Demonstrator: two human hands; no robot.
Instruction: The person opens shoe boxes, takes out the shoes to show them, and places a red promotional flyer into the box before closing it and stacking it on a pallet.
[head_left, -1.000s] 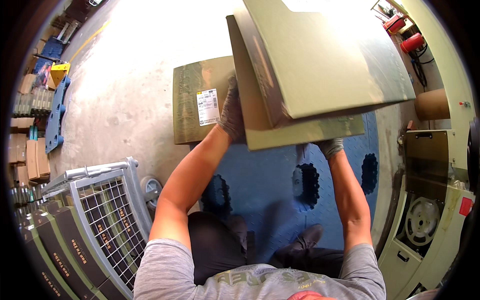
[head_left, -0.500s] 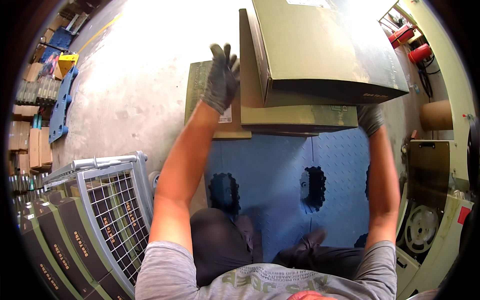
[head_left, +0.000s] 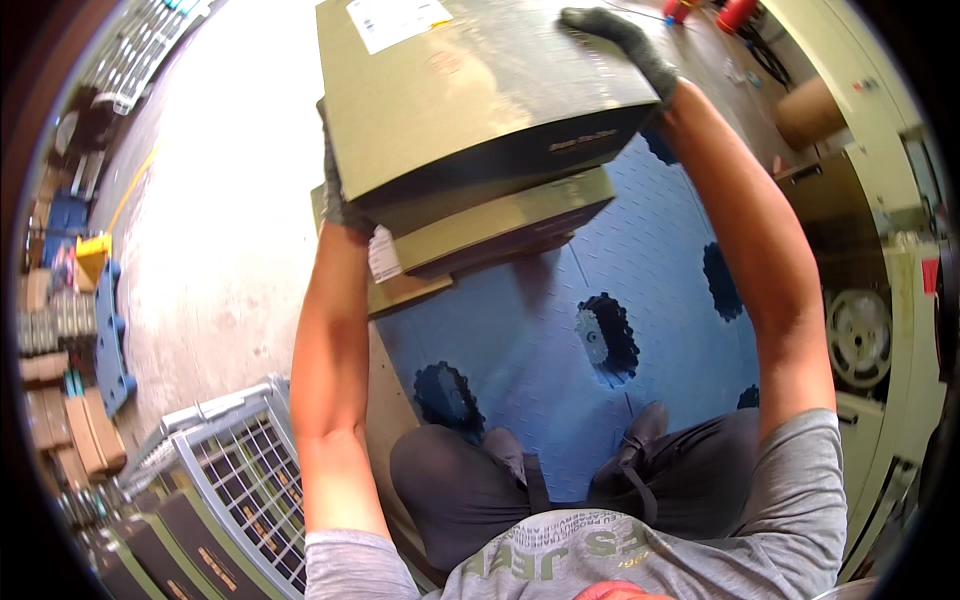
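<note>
Right hand [head_left: 632, 52], gloved: one digit along top, 1 o'clock; others hidden. Left hand [head_left: 344, 190], gloved: against side, 11 o'clock; finger spread unclear. Upper carton [head_left: 460, 110]: 12 o'clock, above lower carton [head_left: 520, 216]; probably stiff, smooth, bulky; best held by opposite sides.

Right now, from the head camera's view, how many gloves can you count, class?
2. The left hand wears one, at the left side of the upper carton; the right hand wears the other, over its right edge. The left one is partly hidden.
</note>
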